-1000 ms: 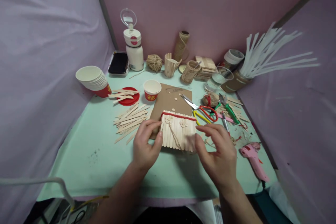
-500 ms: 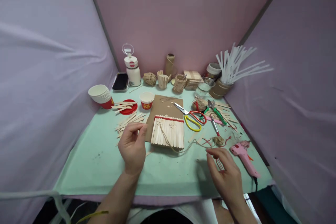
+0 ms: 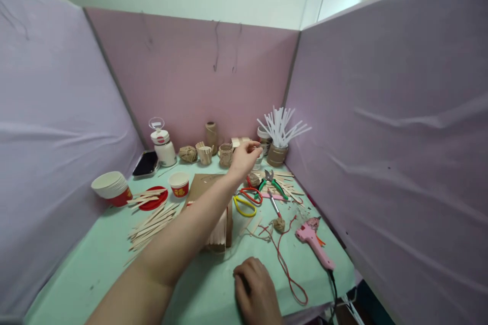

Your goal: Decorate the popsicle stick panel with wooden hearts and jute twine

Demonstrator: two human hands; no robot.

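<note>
My left hand [image 3: 247, 159] is stretched out over the back of the table, right above the clear plastic cup [image 3: 258, 161]. Its thumb and fingertips come together; I cannot make out anything between them. The left forearm covers most of the popsicle-stick panel [image 3: 218, 233], which lies on a brown cardboard sheet [image 3: 202, 183]. Close to the front edge, my right hand [image 3: 258, 289] rests with curled fingers, and whatever is under them is hidden. Thin twine [image 3: 232, 251] trails from the panel's lower edge. Left of the right hand is bare tablecloth; a red cord [image 3: 284, 261] loops to its right.
Scissors [image 3: 246, 202], green-handled pliers [image 3: 271, 183] and a pink glue gun [image 3: 314, 241] lie on the right. Loose sticks [image 3: 152, 226], a red plate [image 3: 156, 198] and paper cups [image 3: 112, 188] occupy the left. A bottle [image 3: 163, 150] and twine ball [image 3: 188, 154] stand behind.
My left hand has gone from left of the panel to the back right, over the clear cup. The right hand now rests curled near the front edge. The view has tilted up and turned right.
</note>
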